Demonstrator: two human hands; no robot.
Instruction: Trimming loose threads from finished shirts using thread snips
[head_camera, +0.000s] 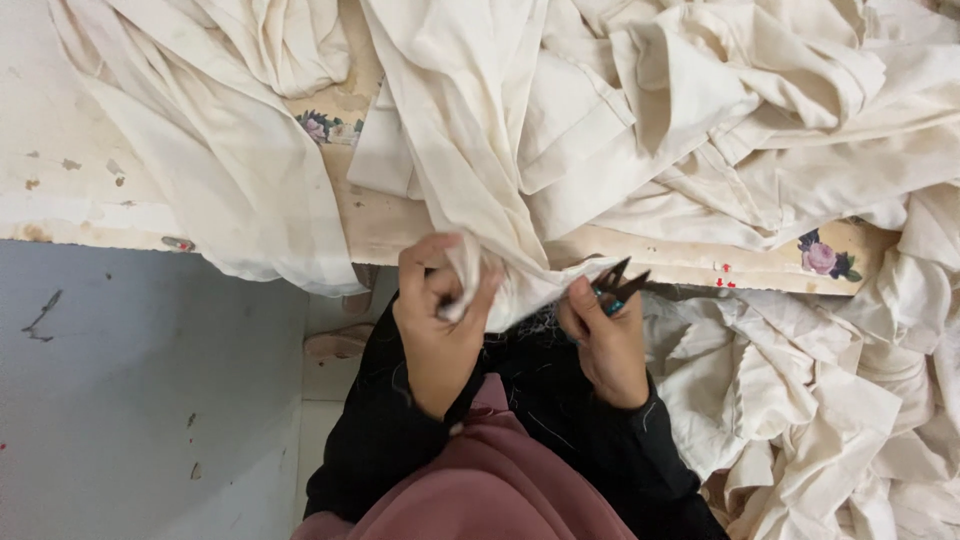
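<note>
I pinched cream cloth (520, 180) in left hand (440, 320), right hand (605, 340) gripping thread snips (618, 285), at table's (90, 190) front edge; trimming unfinished.

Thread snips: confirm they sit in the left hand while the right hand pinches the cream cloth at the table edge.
Not quite: the hands are swapped. In the head view the thread snips are in the right hand, and the left hand pinches the cream cloth at the table edge.
</note>
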